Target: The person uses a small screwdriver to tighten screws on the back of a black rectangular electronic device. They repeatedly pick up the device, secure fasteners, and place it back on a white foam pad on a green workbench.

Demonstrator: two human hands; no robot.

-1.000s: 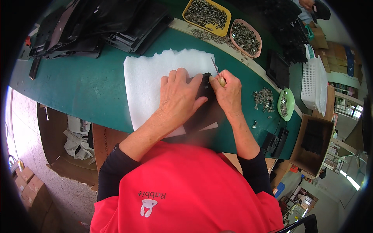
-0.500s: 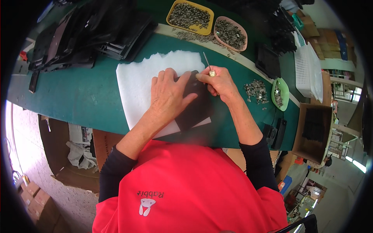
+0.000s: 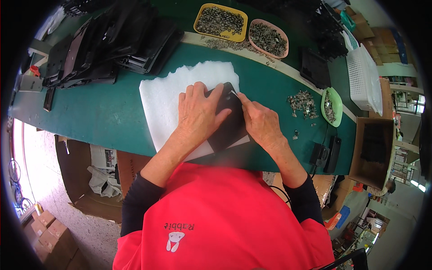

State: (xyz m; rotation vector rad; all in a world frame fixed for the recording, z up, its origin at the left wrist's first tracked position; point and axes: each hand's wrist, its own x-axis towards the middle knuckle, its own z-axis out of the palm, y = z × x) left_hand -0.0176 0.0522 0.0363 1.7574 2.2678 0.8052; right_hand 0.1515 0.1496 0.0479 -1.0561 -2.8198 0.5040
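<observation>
The green worktop [image 3: 90, 112] is carrying everything here. At 11 o'clock a stack of black plastic parts [image 3: 112, 40] is lying in a heap, and at 3 o'clock a white slotted basket [image 3: 362, 76] is sitting at the edge. In the middle a white foam sheet [image 3: 162, 96] is spread out, and on it a flat black panel [image 3: 229, 121] is lying between the 2 hands.

The left hand [image 3: 198, 114] is pressing down flat on the panel, its fingers spread and laid over the black surface. The right hand [image 3: 261, 123] is working at the panel's upper edge at 12 o'clock of it, its fingers pinched together on something small and pale; what that is I cannot tell.

At 12 o'clock a yellow tray [image 3: 220, 21] and a pink tray [image 3: 269, 38] are holding small metal pieces. At 3 o'clock a small green dish [image 3: 332, 107] and a loose pile of metal clips [image 3: 302, 102] are waiting.

Judging by this, 1 panel is mid-work, with many parts left in the stack.
</observation>
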